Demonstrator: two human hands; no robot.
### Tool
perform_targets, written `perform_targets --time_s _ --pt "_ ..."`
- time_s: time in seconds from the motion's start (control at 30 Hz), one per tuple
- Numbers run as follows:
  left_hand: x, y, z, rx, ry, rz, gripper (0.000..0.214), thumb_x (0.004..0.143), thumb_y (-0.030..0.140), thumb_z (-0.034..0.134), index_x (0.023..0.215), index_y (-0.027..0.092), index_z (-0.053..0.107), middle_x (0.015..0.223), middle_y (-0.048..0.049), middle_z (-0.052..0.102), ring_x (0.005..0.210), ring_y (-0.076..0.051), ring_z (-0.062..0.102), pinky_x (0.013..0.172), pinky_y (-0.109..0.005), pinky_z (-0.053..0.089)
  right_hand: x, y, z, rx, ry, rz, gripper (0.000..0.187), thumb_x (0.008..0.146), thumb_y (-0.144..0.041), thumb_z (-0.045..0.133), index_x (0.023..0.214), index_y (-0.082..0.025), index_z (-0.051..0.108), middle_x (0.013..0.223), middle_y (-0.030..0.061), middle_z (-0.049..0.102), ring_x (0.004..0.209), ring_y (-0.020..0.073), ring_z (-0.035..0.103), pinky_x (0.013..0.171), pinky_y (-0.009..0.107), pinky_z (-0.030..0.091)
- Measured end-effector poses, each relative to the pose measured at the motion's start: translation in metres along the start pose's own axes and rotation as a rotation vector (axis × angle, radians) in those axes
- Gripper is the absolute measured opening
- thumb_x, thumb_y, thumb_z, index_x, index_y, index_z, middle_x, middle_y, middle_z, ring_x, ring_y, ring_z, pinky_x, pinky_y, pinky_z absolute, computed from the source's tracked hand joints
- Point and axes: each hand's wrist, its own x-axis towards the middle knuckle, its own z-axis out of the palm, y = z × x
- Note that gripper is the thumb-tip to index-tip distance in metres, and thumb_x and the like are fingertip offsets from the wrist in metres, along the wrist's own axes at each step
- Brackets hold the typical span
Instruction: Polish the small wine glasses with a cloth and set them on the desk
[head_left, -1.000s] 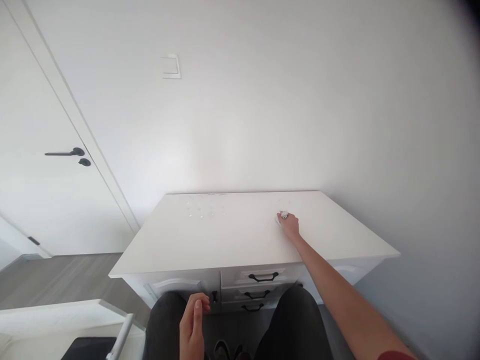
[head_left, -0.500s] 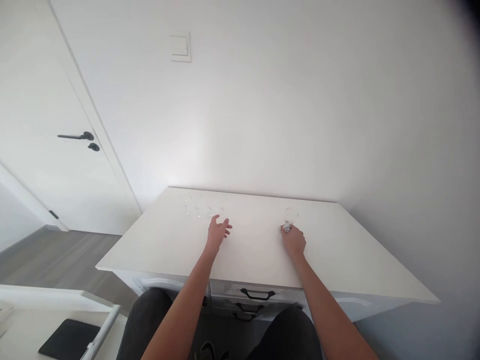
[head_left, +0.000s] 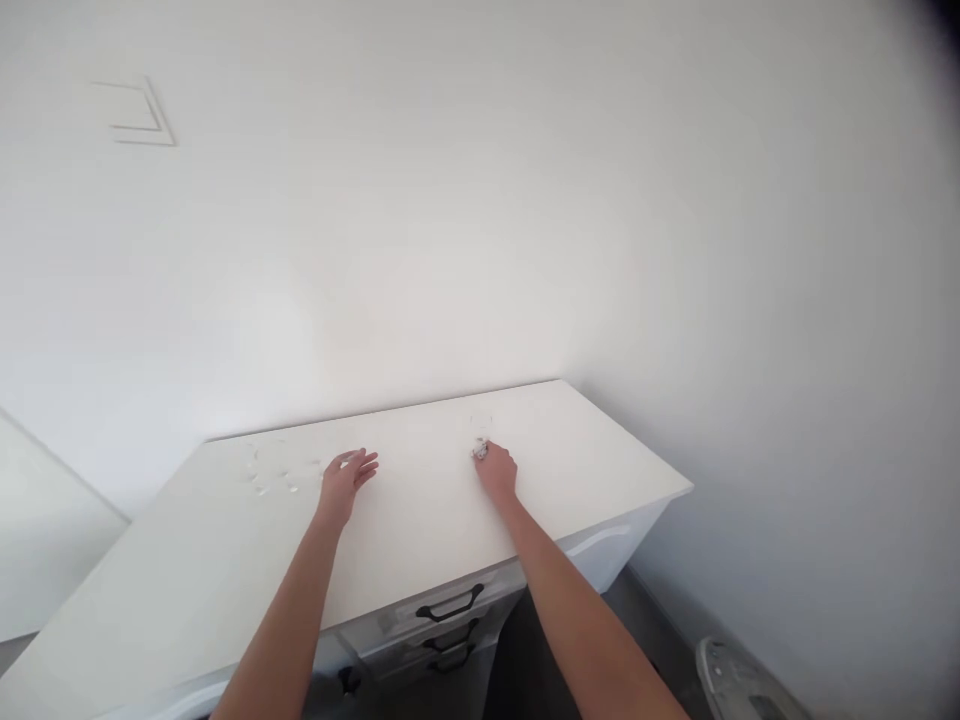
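Note:
My right hand [head_left: 496, 470] is closed on a small crumpled grey-white wad [head_left: 480, 450], perhaps tissue or cloth, low over the white cabinet top [head_left: 420, 540]. Just beyond the wad shows the faint rim of a clear round object [head_left: 481, 420], probably glass; its full shape is hard to make out. To the left, my left hand [head_left: 345, 485] is open, fingers spread and nothing visible in them. Beside it stand several clear glass-like pieces [head_left: 291, 485], so transparent that only highlights and edges show.
A white wall [head_left: 450, 250] rises right behind the cabinet, with a light switch [head_left: 139, 115] at upper left. Black drawer handles [head_left: 450, 603] jut from the cabinet front. At lower right, a grey and clear plastic item [head_left: 742, 685] sits on the floor.
The view has swung to the right, so the door handle and the shelf at lower left are out of frame. My right hand still grips the wad; my left stays open.

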Motion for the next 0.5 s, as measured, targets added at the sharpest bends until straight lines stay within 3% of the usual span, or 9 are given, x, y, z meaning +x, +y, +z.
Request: perform_targets --time_s 0.1,0.2,0.27,0.37,0.5 --pt "-0.047 0.001 0.003 -0.076 -0.018 0.021 0.009 0.095 0.015 0.072 0.099 0.014 0.064 0.086 -0.0078 0.080 0.074 -0.015 0.076 0.081 -0.029 0.062 -0.006 -0.003 -0.004 0.042 0.000 -0.003 0.028 0.103 -0.037 0.066 0.123 -0.019 0.068 0.126 0.0089 0.070 0.107 0.0243 0.070 0.094 0.047 0.060" --pt "-0.113 -0.004 -0.001 -0.124 -0.074 0.016 0.021 0.089 0.024 0.080 0.100 0.013 0.065 0.094 -0.0157 0.082 0.085 -0.021 0.080 0.086 -0.034 0.063 -0.014 -0.005 -0.009 0.102 0.004 -0.001 0.030 0.103 -0.037 0.066 0.127 -0.020 0.066 0.129 0.0095 0.068 0.110 0.0253 0.069 0.096 0.048 0.059" --pt "-0.158 -0.008 -0.007 -0.137 -0.087 0.006 0.032 0.085 0.030 0.085 0.104 0.013 0.066 0.096 -0.0174 0.083 0.084 -0.023 0.080 0.081 -0.033 0.064 -0.021 -0.007 -0.013 0.147 0.010 0.006 0.033 0.102 -0.036 0.067 0.130 -0.020 0.065 0.131 0.0098 0.067 0.111 0.0260 0.069 0.096 0.049 0.059" --pt "-0.215 -0.010 -0.021 -0.137 -0.080 -0.010 0.046 0.079 0.038 0.090 0.109 0.013 0.065 0.088 -0.0155 0.083 0.069 -0.020 0.078 0.060 -0.026 0.060 -0.037 -0.008 -0.024 0.238 0.012 0.028 0.035 0.101 -0.035 0.069 0.132 -0.019 0.063 0.130 0.0097 0.067 0.110 0.0263 0.069 0.094 0.049 0.060" --pt "-0.263 -0.011 -0.049 -0.130 -0.067 -0.009 0.060 0.071 0.046 0.094 0.112 0.015 0.062 0.085 -0.0128 0.083 0.065 -0.021 0.077 0.055 -0.026 0.058 -0.077 -0.007 -0.041 0.459 0.000 0.069 0.033 0.101 -0.035 0.069 0.129 -0.018 0.064 0.126 0.0089 0.068 0.105 0.0248 0.070 0.090 0.046 0.061"
